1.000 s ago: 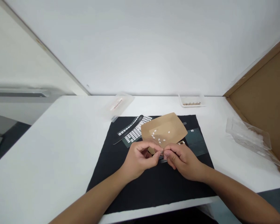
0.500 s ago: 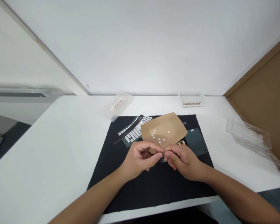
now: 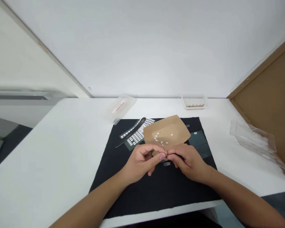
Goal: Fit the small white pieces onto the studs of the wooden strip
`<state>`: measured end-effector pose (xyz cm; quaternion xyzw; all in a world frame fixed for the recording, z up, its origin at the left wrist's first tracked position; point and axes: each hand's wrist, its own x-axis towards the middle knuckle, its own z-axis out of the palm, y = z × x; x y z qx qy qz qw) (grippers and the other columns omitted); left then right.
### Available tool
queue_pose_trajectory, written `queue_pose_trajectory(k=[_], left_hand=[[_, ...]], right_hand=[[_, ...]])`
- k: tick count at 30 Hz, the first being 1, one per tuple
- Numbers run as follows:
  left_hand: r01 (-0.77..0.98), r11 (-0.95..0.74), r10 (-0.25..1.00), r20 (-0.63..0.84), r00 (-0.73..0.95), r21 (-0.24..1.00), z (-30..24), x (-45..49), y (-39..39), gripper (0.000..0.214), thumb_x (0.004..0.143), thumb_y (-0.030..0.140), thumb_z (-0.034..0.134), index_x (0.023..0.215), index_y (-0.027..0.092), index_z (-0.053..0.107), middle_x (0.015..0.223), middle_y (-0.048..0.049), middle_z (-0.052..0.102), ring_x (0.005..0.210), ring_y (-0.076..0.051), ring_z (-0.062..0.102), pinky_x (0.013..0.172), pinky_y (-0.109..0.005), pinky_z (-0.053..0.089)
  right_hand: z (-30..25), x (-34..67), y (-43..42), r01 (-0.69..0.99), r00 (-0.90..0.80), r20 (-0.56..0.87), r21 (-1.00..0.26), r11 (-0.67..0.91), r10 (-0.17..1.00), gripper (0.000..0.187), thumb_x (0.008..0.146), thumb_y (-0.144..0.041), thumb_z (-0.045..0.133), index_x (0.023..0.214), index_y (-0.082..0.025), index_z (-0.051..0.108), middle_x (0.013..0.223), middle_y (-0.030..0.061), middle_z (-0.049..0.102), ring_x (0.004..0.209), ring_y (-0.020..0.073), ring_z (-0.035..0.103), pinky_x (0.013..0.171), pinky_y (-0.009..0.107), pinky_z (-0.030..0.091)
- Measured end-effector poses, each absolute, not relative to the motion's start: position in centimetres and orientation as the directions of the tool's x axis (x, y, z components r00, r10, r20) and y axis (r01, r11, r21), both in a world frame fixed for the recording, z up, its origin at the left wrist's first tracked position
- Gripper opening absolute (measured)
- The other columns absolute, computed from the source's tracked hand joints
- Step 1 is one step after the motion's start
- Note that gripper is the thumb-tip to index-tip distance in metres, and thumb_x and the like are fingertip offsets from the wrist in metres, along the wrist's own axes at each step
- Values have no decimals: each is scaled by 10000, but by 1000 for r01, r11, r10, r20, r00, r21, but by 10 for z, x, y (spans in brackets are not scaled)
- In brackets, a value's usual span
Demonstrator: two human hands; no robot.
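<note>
Over the black cloth [image 3: 133,196], my left hand [image 3: 143,161] and my right hand [image 3: 188,161] meet fingertip to fingertip. Between their pinched thumbs and forefingers is a small dark metallic piece [image 3: 166,156], mostly covered and too small to name. Just beyond the fingers lies a sheet of brown paper [image 3: 178,128] with several small white oval stickers [image 3: 157,136] scattered on it. A small clear or silvery piece [image 3: 166,164] rests on the cloth below the fingertips.
Black tweezers [image 3: 130,133] lie across a sheet of white oval stickers [image 3: 136,136] at the left. A dark green sheet [image 3: 199,144] is at the right. Behind stand a clear lid [image 3: 121,107] and a tray of small coppery parts [image 3: 194,103]. Clear plastic boxes [image 3: 254,136] sit far right.
My right hand has turned slightly, its fingers now covering the small item beside it on the cloth. Both hands still pinch at the same spot.
</note>
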<state>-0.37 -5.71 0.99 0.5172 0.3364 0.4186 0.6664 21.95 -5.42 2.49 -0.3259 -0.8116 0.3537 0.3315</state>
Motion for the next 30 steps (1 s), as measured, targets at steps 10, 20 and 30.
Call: queue_pose_trajectory(k=[10,20,30], left_hand=[[-114,15,912,34,410,993,14,-5,-58,353,945,474,784,948,123,749,911,-51,699,417,-7,522,356,-106,442],[-53,-24,904,45,424,998,13,-5,-57,306,973,432,748,956,126,749,933,-64,681,472,-28,540,372,-119,471],[11,18,884,-21,467,1000,17,-6,-57,349,974,481,722,929,135,709,909,-43,636,483,-39,542,409,-145,489]], right_hand=[[21,222,-52,495,-503,566,-430,755,653,270,1100,-395,621,981,-194,755,819,18,726,721,140,628,693,304,375],[21,222,-53,465,-416,621,-483,742,664,178,1045,-390,712,1079,-228,778,913,45,776,820,162,717,747,286,543],[11,227,-55,489,-476,569,-462,740,670,145,1046,-240,656,981,-271,782,896,19,760,781,163,677,704,291,491]])
